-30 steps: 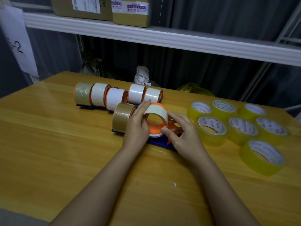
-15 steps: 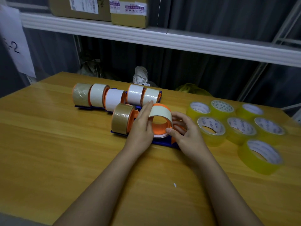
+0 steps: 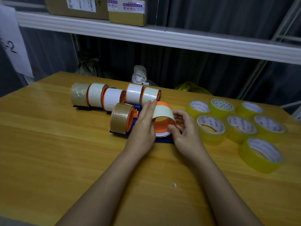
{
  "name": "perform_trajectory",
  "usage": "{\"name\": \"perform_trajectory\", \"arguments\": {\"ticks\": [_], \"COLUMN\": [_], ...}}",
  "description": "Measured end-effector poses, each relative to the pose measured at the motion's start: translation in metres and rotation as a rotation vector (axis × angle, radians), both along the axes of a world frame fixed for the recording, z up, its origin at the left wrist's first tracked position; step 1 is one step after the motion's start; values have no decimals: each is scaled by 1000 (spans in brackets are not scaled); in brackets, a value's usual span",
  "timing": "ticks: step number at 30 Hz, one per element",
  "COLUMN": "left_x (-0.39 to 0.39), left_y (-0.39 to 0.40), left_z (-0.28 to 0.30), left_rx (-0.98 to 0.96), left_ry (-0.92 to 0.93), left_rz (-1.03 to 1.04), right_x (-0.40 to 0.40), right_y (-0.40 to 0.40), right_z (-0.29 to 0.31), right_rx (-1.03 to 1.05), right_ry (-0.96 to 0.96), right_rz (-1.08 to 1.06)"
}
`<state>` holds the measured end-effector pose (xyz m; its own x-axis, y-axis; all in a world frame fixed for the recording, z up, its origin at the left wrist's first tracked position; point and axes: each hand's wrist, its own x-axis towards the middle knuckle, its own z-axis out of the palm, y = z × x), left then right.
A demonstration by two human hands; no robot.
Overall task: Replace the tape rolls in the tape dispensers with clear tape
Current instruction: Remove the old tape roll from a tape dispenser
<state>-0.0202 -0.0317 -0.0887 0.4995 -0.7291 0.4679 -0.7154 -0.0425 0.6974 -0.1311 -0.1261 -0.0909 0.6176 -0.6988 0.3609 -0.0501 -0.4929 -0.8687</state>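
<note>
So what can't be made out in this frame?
Head view only:
- Blue dispenser base: mostly hidden by both hands.
- Left hand thumb: behind the cream roll, grip unclear.
- Printing on the clear rolls: blurred.
- Box labels: cut off at the top edge.
</note>
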Motion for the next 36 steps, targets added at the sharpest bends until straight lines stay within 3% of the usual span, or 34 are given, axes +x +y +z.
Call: {"name": "perform_trajectory", "arguments": {"ticks": [4,7,13,20,22,29,33,36], "left_x": [2,-2,-1,-3,-3,-5,-10,-10], "left_y": [0,2,6,7,7,7,8,9], "left_z": [0,4,17,20,19,17,17,16], "left_rx": [-2,9,-105,-69,-94,-221,-215,-198], "left_ry": [78,177,516,724,704,624,619,634], "left_rz": [-53,-102,-52,-248,-262,-268,-331,-361], "right_x": [-1,-4,-3,-4,-4,-5,-2,-2], "right_y": [-5,-8,-3,-2,-1,3,11,15], "right_z": [-3,-4,-2,-4,-2,6,6,10], "right_rx": [-192,-153,-164,-339,-277,237,321,301], "right_ry": [67,12,-33,-94,-110,-288,-211,-238], "right_rz": [-126,-186,-116,-84,-92,50,190,157]}}
